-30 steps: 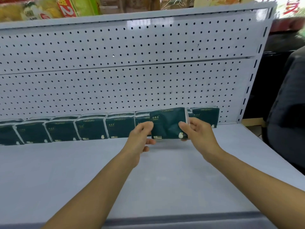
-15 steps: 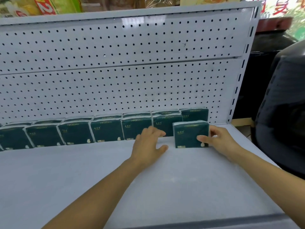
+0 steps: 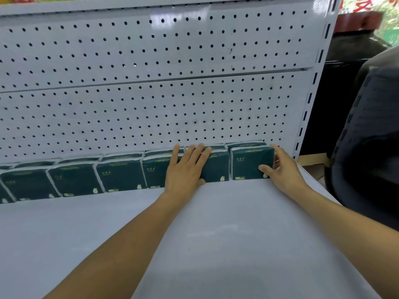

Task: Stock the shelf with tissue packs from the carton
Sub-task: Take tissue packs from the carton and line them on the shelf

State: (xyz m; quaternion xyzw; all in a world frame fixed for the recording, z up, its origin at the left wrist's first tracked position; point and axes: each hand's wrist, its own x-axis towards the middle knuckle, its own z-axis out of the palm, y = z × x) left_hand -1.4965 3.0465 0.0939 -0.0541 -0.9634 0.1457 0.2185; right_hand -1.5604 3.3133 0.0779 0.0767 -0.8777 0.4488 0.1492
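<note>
A row of dark green tissue packs (image 3: 121,175) lines the back of the white shelf (image 3: 216,234). Left hand (image 3: 185,169) presses flat on the packs; right hand (image 3: 280,169) grips the rightmost pack (image 3: 248,162). Front stays unstocked; carton unseen.

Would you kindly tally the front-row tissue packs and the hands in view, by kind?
front-row tissue packs: 7 (leftmost cut off by the frame edge)
hands: 2, the left hand and the right hand
Total: 9
</note>
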